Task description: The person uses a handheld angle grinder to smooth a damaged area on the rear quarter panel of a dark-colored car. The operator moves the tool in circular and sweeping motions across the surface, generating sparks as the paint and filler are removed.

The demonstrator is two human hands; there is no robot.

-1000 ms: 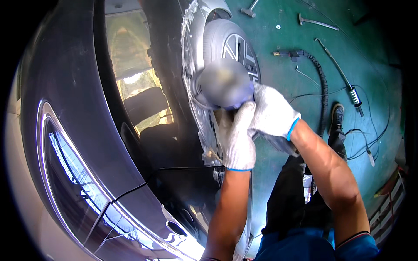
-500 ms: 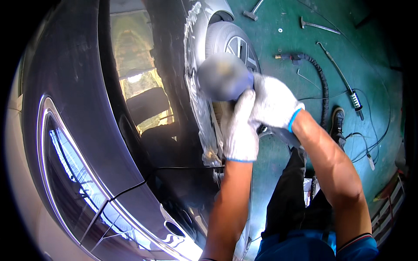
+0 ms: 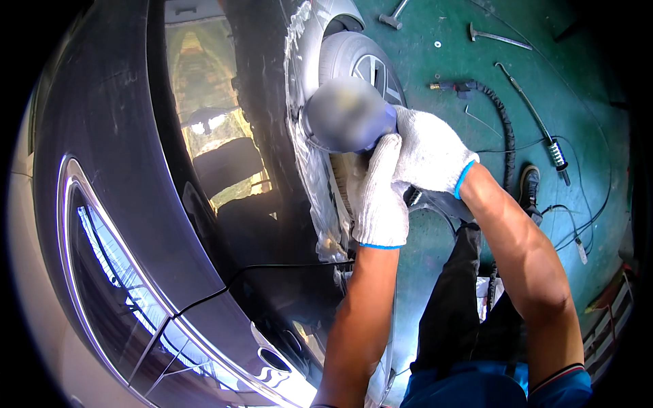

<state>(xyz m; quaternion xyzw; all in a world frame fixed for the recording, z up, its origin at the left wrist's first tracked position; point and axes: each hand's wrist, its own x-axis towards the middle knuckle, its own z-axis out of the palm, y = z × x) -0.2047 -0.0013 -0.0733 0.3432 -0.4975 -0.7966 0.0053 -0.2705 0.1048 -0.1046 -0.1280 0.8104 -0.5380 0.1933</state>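
Observation:
Both hands wear white knit gloves and are closed around a round-headed blue tool (image 3: 381, 136). Its broad round top is blurred, so I cannot tell the exact kind. My right hand (image 3: 432, 149) wraps its right side, while my left hand (image 3: 381, 194) grips just below, fingers partly hidden. The tool's left rim overlaps a rough, silvery strip (image 3: 320, 211) along the edge of the dark car panel (image 3: 265, 170); whether it touches is unclear. A wheel (image 3: 347, 58) shows just beyond the tool.
A black cord (image 3: 252, 266) crosses the car body below my left hand. On the green floor at right lie two hammers (image 3: 391, 22), a hose (image 3: 505, 122) with a fitting, and a hooked rod (image 3: 534, 112) with a spring. My shoe (image 3: 529, 185) stands nearby.
The tool's head has shifted slightly left and up, while both hands keep their hold. My left hand and wrist have shifted slightly right.

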